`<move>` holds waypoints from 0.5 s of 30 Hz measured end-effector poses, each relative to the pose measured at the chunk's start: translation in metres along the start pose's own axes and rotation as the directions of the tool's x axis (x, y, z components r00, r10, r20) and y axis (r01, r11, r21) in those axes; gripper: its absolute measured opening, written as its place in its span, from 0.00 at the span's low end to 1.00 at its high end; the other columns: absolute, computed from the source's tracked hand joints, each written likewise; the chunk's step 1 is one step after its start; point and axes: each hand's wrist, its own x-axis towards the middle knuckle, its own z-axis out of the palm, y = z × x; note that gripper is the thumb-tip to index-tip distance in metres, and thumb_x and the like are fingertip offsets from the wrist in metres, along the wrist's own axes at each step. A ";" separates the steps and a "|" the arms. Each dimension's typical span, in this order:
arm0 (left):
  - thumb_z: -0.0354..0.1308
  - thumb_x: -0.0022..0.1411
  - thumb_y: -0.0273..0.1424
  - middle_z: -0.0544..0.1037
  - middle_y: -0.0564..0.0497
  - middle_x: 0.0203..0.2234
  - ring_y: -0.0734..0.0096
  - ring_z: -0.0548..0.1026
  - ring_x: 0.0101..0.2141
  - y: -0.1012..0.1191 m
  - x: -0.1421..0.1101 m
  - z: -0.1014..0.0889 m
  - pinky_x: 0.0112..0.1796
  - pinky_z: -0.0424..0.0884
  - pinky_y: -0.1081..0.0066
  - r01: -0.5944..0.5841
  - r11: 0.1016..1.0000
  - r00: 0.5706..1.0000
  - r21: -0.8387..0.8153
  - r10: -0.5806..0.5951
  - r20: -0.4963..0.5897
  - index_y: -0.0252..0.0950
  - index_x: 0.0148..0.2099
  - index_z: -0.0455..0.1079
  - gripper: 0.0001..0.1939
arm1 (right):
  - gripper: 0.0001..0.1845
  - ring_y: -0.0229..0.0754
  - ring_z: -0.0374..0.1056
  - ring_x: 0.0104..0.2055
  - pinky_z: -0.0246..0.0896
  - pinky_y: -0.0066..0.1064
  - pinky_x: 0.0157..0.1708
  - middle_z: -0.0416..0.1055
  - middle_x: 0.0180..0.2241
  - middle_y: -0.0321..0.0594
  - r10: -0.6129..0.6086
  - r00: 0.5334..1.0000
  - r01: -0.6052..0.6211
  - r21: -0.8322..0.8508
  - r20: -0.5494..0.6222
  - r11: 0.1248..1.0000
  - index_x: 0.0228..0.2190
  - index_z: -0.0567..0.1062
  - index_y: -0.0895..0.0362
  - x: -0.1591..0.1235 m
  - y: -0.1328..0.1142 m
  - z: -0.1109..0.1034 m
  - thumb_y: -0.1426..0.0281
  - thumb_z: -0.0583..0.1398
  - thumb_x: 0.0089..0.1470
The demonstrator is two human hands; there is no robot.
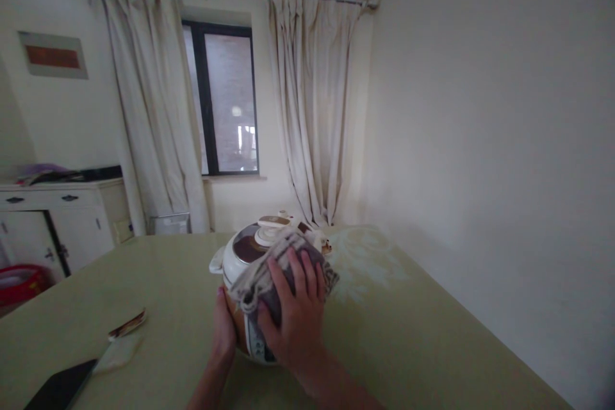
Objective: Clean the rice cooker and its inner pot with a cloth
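Observation:
A white and brown electric cooker stands on the pale green table. My right hand presses a grey and beige cloth against the cooker's front and lid, fingers spread flat over the cloth. On the cooker's left side rests my left hand, flat against the body with fingers mostly hidden behind it.
A dark tablet or phone, a pale folded item and a small brown and white object lie at the table's near left. A white cabinet stands left, curtains and a window behind, a wall close on the right.

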 end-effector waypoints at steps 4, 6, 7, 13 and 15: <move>0.55 0.62 0.49 0.84 0.45 0.48 0.48 0.74 0.61 0.000 -0.004 0.005 0.64 0.69 0.56 -0.021 1.000 0.997 -0.001 0.021 -0.079 0.37 0.48 0.76 0.23 | 0.30 0.59 0.65 0.66 0.53 0.58 0.69 0.74 0.61 0.53 -0.179 0.935 0.223 -0.113 0.307 0.968 0.59 0.76 0.56 0.103 -0.044 0.000 0.51 0.59 0.64; 0.52 0.66 0.47 0.84 0.44 0.44 0.46 0.78 0.57 0.002 -0.007 0.007 0.61 0.73 0.53 0.008 1.000 0.998 0.004 -0.007 -0.055 0.37 0.47 0.76 0.22 | 0.27 0.58 0.70 0.61 0.60 0.56 0.63 0.79 0.55 0.54 -0.180 0.852 0.286 -0.149 0.492 0.947 0.51 0.81 0.59 0.148 -0.062 0.019 0.51 0.59 0.63; 0.50 0.67 0.47 0.85 0.43 0.42 0.45 0.80 0.54 0.004 -0.008 0.007 0.58 0.75 0.50 0.023 1.000 0.999 0.008 -0.023 -0.042 0.36 0.46 0.77 0.22 | 0.27 0.59 0.71 0.60 0.62 0.55 0.62 0.79 0.55 0.54 -0.158 0.781 0.309 -0.154 0.604 0.939 0.49 0.83 0.59 0.166 -0.068 0.030 0.51 0.59 0.63; 0.41 0.72 0.43 0.72 0.37 0.66 0.48 0.68 0.68 0.043 -0.021 -0.004 0.68 0.62 0.45 -0.107 0.994 0.953 0.026 0.110 -0.282 0.34 0.67 0.64 0.30 | 0.29 0.61 0.72 0.61 0.65 0.55 0.59 0.78 0.56 0.56 -0.107 0.679 0.327 -0.168 0.727 0.930 0.49 0.83 0.58 0.188 -0.079 0.059 0.50 0.58 0.63; 0.38 0.73 0.40 0.63 0.40 0.72 0.55 0.61 0.72 0.072 -0.033 -0.010 0.70 0.58 0.51 -0.303 0.948 0.862 0.101 0.318 -0.396 0.35 0.73 0.56 0.31 | 0.28 0.59 0.71 0.61 0.64 0.55 0.60 0.78 0.57 0.55 -0.172 0.752 0.331 -0.139 0.636 0.933 0.48 0.83 0.58 0.164 -0.073 0.046 0.51 0.55 0.65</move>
